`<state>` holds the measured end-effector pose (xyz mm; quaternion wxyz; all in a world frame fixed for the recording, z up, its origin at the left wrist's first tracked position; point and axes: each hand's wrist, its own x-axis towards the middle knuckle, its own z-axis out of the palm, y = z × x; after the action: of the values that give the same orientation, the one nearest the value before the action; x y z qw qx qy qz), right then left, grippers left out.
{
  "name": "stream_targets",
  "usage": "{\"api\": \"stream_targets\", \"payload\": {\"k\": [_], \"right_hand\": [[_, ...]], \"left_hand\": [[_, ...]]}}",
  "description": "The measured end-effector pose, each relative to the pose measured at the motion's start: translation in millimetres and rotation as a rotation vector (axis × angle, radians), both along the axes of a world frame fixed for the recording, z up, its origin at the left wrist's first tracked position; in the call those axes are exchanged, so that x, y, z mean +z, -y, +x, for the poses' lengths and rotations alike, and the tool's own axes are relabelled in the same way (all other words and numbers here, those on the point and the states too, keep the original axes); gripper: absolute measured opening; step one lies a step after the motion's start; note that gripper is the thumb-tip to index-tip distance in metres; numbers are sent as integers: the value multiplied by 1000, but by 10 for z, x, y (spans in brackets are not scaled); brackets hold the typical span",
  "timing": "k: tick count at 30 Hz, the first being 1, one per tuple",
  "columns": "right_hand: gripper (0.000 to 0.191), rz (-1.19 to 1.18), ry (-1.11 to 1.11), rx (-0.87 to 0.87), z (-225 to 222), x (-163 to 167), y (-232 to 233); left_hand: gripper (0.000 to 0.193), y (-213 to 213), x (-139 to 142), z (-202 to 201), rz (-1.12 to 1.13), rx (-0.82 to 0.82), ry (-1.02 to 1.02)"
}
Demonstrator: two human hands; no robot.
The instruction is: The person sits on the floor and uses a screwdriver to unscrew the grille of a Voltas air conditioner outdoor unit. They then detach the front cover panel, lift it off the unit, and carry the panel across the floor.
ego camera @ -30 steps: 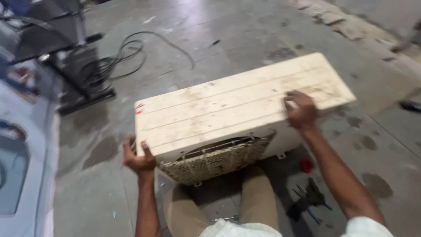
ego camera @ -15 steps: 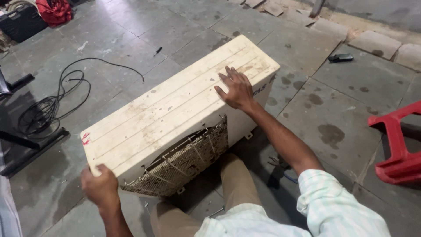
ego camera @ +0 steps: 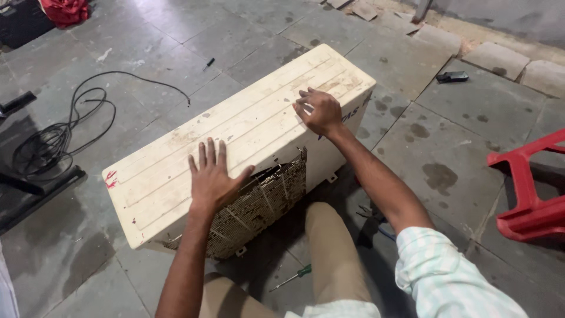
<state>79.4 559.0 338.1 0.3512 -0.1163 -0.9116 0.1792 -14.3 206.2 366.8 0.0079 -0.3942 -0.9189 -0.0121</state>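
A dirty cream-white outdoor air-conditioner unit (ego camera: 176, 159) stands on the stone floor in front of me, its ribbed top facing up. A worn metal coil grille (ego camera: 259, 203) shows on the side nearest my knees. My left hand (ego camera: 212, 176) lies flat on the top near the front edge, fingers spread. My right hand (ego camera: 318, 111) rests on the top toward the right end, fingers bent. Neither hand holds anything.
A green-handled screwdriver (ego camera: 291, 277) lies on the floor by my knee. Dark pliers (ego camera: 371, 213) sit under my right arm. A black coiled cable (ego camera: 65, 132) lies at the left, a red plastic stool (ego camera: 529, 194) at the right, and a small black object (ego camera: 452, 76) by the far stones.
My left hand moved from the unit's lower left corner up onto the top panel. The view shifted, and the unit sits more centred.
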Motion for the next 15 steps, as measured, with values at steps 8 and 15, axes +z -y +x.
{"api": "stream_targets", "payload": {"k": [8, 15], "right_hand": [[22, 92, -169, 8, -87, -209, -146], [26, 114, -103, -4, 71, -81, -4]], "left_hand": [[120, -65, 126, -26, 30, 11, -38], [125, -90, 23, -26, 82, -41, -31]]}}
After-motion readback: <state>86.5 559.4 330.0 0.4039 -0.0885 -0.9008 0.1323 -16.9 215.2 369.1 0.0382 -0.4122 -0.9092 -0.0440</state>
